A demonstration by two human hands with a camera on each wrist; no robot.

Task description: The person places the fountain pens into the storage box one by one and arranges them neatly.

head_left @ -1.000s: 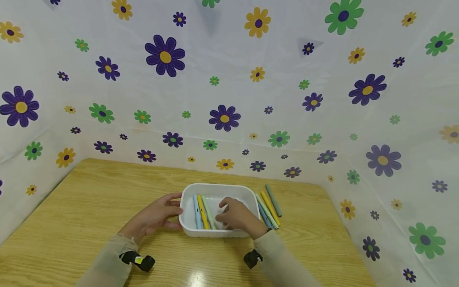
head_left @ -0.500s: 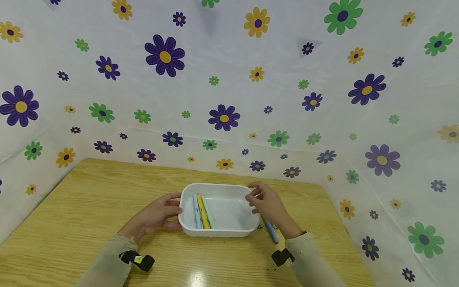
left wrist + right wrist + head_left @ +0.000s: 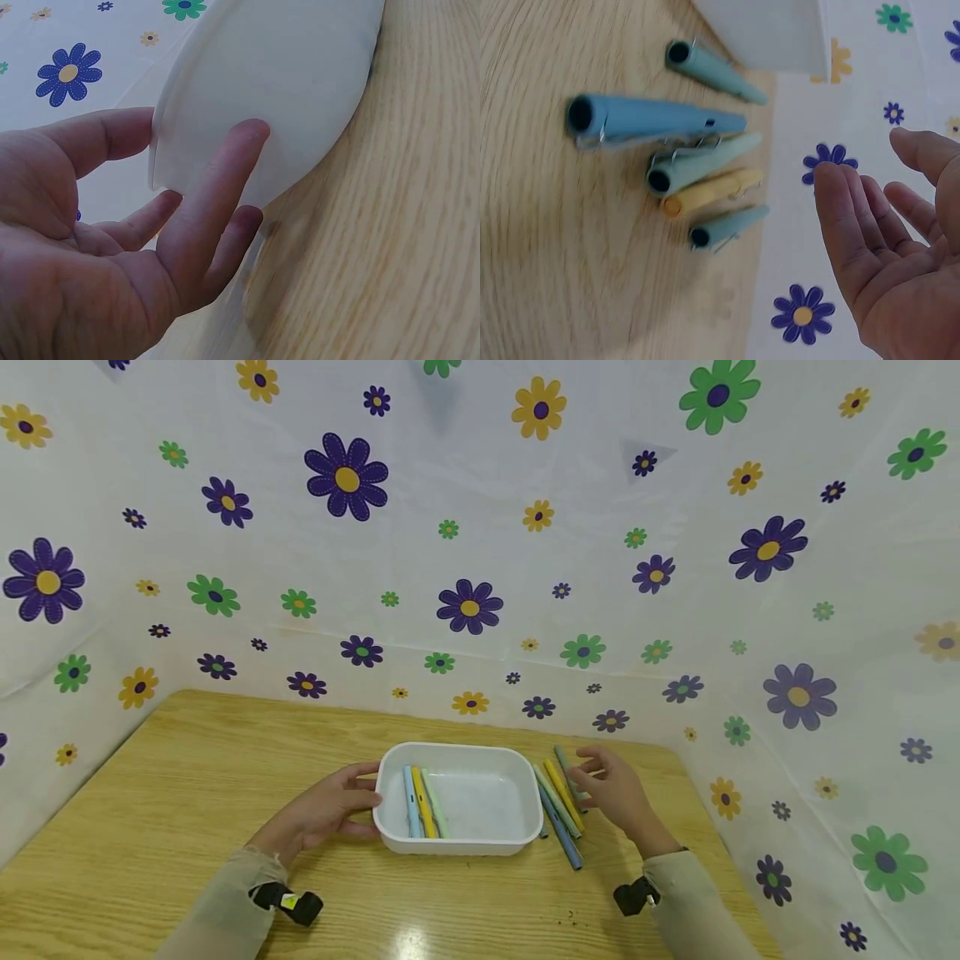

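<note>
A white tray (image 3: 480, 848) holds a light blue pen (image 3: 412, 802), a yellow pen (image 3: 423, 802) and a light green pen (image 3: 434, 802) side by side at its left. My left hand (image 3: 333, 806) steadies the tray's left end, its extended fingertips on the outer wall in the left wrist view. Right of the tray lie several clipped pens, among them a blue pen (image 3: 660, 118), a pale green pen (image 3: 705, 159), a yellow one and a dark green pen (image 3: 731, 226). Beside them my right hand (image 3: 615, 789) hovers, fingers relaxed, holding nothing.
The wooden table (image 3: 247, 760) is bounded at the back and sides by a white flower-printed cloth (image 3: 480, 543). A few dark specks (image 3: 572, 918) lie on the wood in front of the pens. Black wrist cameras sit on both sleeves.
My right hand has come out of the tray and moved right, past the loose pens. The blue pen beside the tray now reaches nearer the front. My left hand stays put.
</note>
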